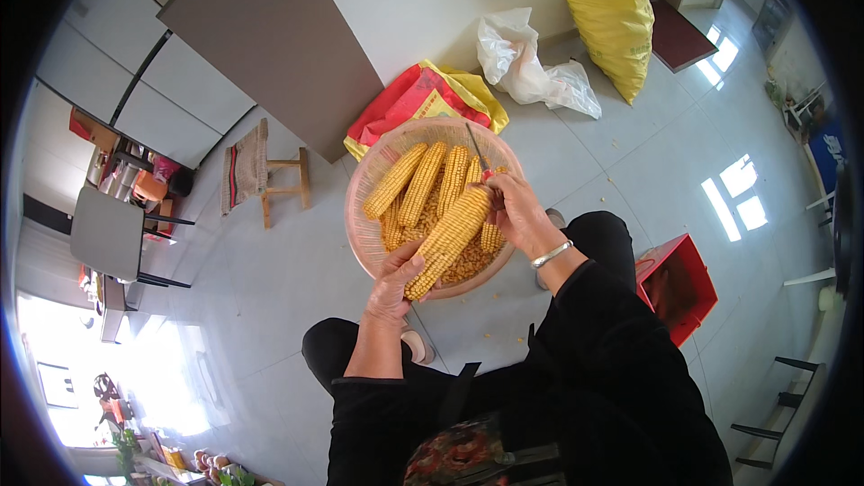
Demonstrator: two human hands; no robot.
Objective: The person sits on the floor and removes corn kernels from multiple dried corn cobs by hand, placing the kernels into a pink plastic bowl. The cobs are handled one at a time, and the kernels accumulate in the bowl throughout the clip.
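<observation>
A dried corn cob (449,243) slants over a pink plastic basket (358,236), its kernels on. My left hand (395,277) grips the cob's lower end. At its upper end, my right hand (516,209) holds a screwdriver-like tool (478,152) with a red handle and a thin dark shaft pointing up and away; the fingers also touch the cob. Inside the basket several more yellow cobs (422,192) lie on loose kernels (466,263). Part of the tool's handle is hidden by the fingers.
A red and yellow sack (405,98) lies behind the basket, near a white plastic bag (520,61) and a full yellow sack (611,20). A small folding stool (246,169) stands at left, a red bin (705,297) at right. Scattered kernels dot the tiled floor (580,169).
</observation>
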